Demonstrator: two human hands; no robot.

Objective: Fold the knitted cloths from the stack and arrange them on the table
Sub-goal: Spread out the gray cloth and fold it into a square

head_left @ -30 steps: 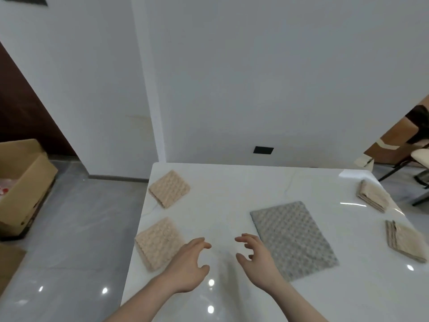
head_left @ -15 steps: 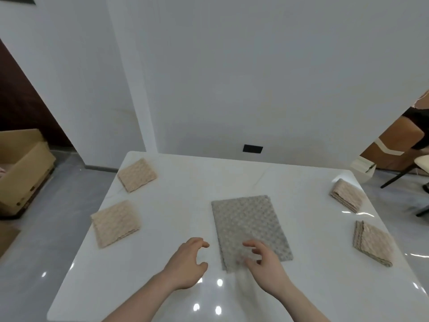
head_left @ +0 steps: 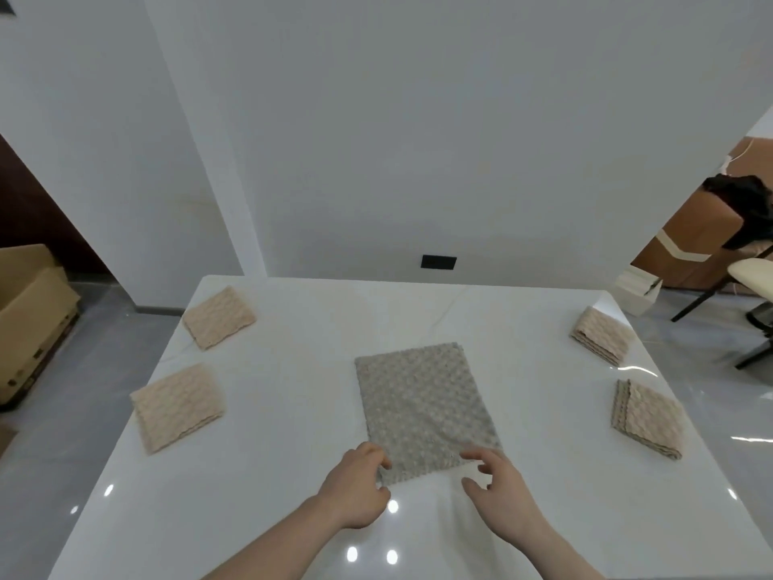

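Even, cool, moderately bright indoor light from overhead. Glossy white table top (head_left: 293, 370) shows small round specular spots of ceiling lamps at 6 and 7 o'clock, streak glare along its edge at 3 o'clock. Shadows faint and soft, no hard edges. Wide-angle distortion: wall lines splay outward toward 10 and 2 o'clock. Overall soft, compressed image; grey knitted rectangular cloth (head_left: 426, 403) texture smeared; fingertips slightly motion-blurred.
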